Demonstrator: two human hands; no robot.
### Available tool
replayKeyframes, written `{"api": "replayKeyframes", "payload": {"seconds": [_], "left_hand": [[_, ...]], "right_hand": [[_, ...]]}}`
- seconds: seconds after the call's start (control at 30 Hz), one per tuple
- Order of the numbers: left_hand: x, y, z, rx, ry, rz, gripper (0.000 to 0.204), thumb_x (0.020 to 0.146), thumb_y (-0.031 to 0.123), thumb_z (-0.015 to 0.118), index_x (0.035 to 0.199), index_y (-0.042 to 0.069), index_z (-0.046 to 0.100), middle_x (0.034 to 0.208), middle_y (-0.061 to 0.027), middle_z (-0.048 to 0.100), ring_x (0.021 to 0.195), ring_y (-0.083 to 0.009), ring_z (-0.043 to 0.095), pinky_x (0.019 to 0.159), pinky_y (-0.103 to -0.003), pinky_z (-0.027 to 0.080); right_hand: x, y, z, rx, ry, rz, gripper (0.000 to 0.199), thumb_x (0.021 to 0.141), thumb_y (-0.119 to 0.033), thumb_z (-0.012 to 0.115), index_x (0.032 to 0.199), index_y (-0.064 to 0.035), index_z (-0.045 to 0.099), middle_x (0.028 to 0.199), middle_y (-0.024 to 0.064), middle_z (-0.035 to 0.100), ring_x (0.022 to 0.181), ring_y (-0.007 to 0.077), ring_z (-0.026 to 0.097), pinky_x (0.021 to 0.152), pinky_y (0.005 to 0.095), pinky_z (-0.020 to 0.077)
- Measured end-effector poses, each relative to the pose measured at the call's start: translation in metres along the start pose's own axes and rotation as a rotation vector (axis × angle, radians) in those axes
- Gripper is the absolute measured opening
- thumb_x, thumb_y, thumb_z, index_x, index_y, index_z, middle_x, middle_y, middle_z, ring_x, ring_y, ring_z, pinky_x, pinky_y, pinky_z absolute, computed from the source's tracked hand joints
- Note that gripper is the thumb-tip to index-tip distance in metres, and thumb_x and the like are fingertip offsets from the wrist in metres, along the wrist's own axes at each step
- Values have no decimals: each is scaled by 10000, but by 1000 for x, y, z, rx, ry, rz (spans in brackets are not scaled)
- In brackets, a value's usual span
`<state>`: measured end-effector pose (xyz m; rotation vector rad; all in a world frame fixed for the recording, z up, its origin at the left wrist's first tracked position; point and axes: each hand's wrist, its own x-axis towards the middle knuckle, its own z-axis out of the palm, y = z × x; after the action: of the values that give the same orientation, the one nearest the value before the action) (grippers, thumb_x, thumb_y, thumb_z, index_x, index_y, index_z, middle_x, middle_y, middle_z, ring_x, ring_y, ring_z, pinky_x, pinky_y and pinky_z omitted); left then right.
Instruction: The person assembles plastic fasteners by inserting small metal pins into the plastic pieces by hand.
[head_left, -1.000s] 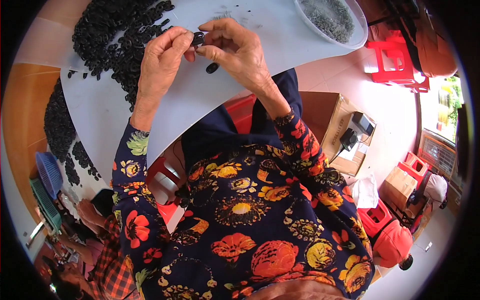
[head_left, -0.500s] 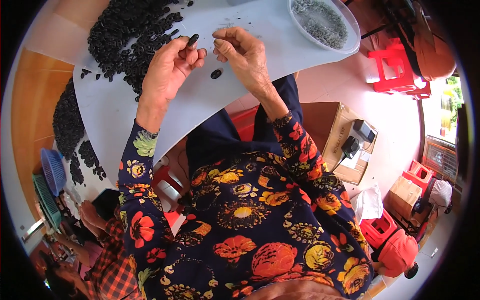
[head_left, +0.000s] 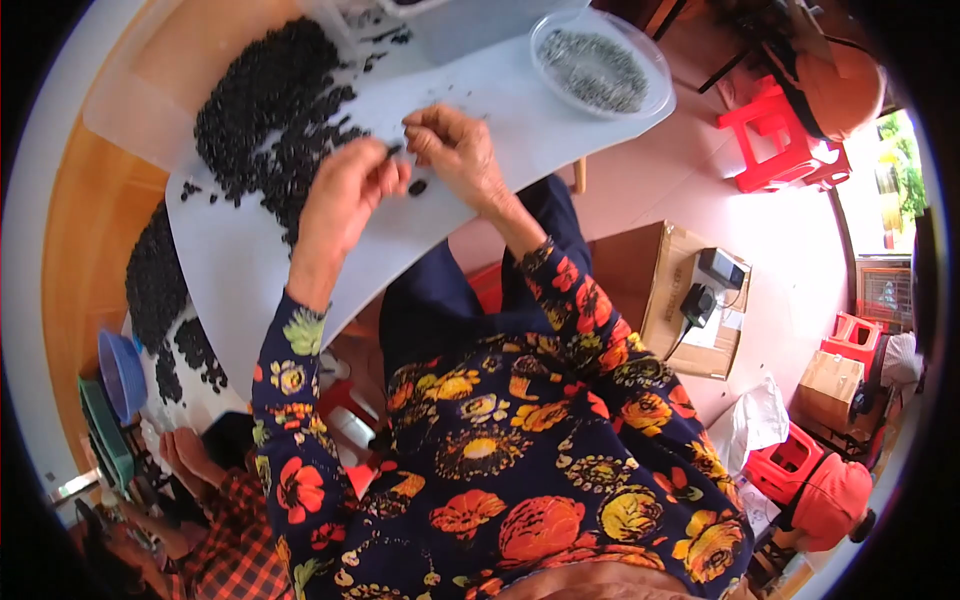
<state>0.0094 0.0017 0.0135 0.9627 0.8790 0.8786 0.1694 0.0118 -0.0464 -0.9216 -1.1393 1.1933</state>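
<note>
My left hand (head_left: 345,195) is closed in a pinch, with a small black oval plastic piece (head_left: 394,151) sticking out from its fingertips. Close by on the right is my right hand (head_left: 458,155), thumb and forefinger pressed together; whatever they may hold is too small to make out. A narrow gap separates the two hands. Below them, a single black oval piece (head_left: 417,187) lies on the pale table (head_left: 540,150). A big heap of like black pieces (head_left: 265,105) spreads beyond my left hand. At the far right of the table, a clear round bowl (head_left: 655,100) contains many tiny metal parts (head_left: 598,72).
A translucent bin (head_left: 470,32) stands at the table's far edge. To the left are another black heap (head_left: 155,275), a blue basket (head_left: 122,375) and another person's hands (head_left: 190,455). On the floor at right are a cardboard box (head_left: 645,300) and red stools (head_left: 760,140).
My hands have come nearer each other, and the black piece in my left hand now points toward my right fingertips. The view has shifted, bringing the translucent bin further into sight.
</note>
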Motion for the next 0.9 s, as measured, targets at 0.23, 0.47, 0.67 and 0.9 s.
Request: {"api": "replayKeyframes", "payload": {"seconds": [0.23,0.47,0.67,0.9], "left_hand": [[23,19,11,223,-230,-34,222,915,152,489,756,21,570,689,-35,567,676,-109,560,700,-248,478],[112,101,57,213,34,436,302,916,260,509,911,-23,613,875,-130,672,721,-156,584,734,-285,490],[18,58,130,340,-528,266,211,911,183,526,979,5,617,839,-81,641,772,-129,600,771,-276,494],[-101,58,239,202,-1124,741,121,779,79,534,757,-34,497,658,-151,540,642,-286,589,589,-379,473]], "right_hand": [[-11,5,-2,27,-29,-18,183,927,-118,575,1035,28,591,819,23,610,713,64,537,645,232,474],[-12,-7,-2,-11,-68,26,189,925,-105,556,1033,49,575,798,40,599,696,86,541,650,235,473],[-6,17,-15,-105,-106,-144,156,904,-107,567,974,29,593,765,31,608,675,93,564,618,241,480],[-1,3,-12,-39,-81,-16,175,906,-110,563,987,42,594,773,43,600,660,91,546,613,235,467]]}}
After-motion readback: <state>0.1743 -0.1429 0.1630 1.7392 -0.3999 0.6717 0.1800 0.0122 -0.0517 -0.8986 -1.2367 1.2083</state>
